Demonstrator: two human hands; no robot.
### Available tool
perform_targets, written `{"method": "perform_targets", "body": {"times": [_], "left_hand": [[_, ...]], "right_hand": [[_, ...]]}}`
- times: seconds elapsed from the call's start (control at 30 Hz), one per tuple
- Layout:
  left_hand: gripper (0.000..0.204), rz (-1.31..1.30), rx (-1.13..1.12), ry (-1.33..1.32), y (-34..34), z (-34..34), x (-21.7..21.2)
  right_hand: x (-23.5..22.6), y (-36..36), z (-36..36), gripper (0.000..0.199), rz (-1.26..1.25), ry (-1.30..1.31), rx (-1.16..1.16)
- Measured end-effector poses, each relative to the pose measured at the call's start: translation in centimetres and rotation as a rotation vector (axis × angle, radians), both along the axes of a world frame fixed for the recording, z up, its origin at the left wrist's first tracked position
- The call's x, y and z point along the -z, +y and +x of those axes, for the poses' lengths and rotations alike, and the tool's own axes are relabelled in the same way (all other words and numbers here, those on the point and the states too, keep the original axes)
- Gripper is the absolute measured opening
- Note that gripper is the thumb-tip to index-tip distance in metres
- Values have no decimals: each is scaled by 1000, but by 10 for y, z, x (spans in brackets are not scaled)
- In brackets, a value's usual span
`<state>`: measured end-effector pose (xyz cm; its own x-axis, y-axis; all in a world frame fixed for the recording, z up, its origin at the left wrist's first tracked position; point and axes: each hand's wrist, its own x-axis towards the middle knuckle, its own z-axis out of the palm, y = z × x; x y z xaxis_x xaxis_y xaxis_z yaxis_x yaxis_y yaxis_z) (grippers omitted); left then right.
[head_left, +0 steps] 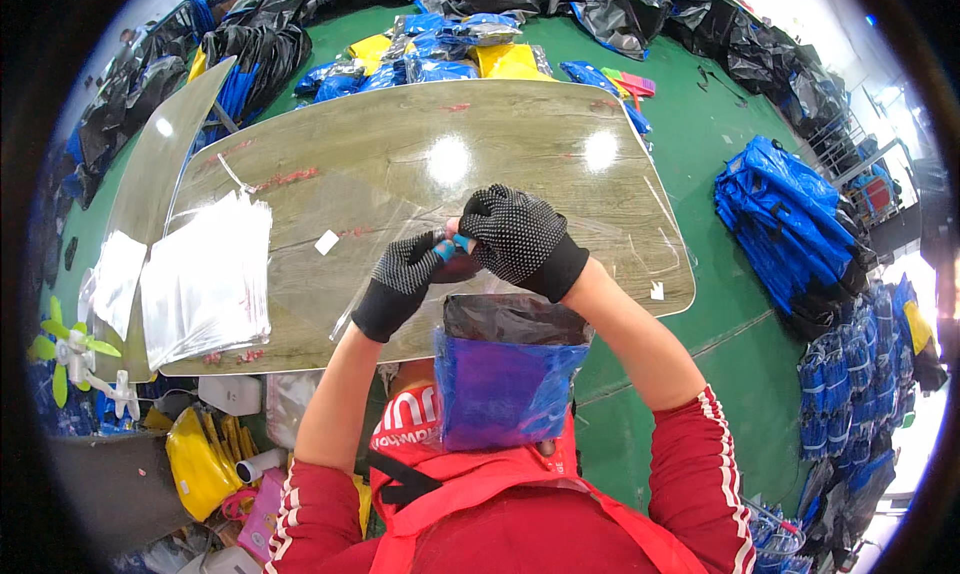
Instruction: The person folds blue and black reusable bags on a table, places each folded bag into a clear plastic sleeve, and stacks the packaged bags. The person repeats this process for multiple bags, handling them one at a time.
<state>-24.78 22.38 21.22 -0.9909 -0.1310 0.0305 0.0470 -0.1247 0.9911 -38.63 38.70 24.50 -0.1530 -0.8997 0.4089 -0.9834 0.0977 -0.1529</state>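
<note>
My left hand (pixel 402 274) and my right hand (pixel 515 236) wear black knit gloves with white dots. They meet over the table's near edge with fingers closed in a pinch. Blue patches show at the fingertips; whatever is between them is too small to make out. A sheet of clear plastic film (pixel 352 236) lies on the table just beyond my left hand. Below my hands, close against my red apron, a folded blue and black package (pixel 512 389) in clear wrap stands between my forearms.
The wood-patterned table (pixel 330 124) carries a stack of clear plastic bags (pixel 205 284) at left and a small white label (pixel 327 242). Wrapped blue and yellow packages (pixel 440 54) lie beyond it on the green floor. Blue bundles (pixel 785 219) lie right; a green-bladed fan (pixel 75 349) stands left.
</note>
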Motion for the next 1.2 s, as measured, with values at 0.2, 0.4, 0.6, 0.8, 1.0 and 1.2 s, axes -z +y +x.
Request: {"method": "perform_targets", "body": {"times": [0.2,0.4,0.6,0.8,1.0,1.2], "left_hand": [[24,-575,-36,166,-3,7,2],[35,-171,-149,-171,-32,9,4],[34,244,9,-321,-41,21,-12],[19,-417,285,253,-21,61,15],[22,-1375,226,238,-4,85,-22],[39,-1039,-118,340,55,39,-47]], "right_hand": [[2,14,-46,20,82,-142,267],[-77,132,-97,22,-1456,-362,1011],[32,146,-28,37,-243,-1544,290],[31,175,22,25,-121,-664,-17],[-41,196,45,36,421,-600,375],[-33,122,50,58,19,-368,204]]}}
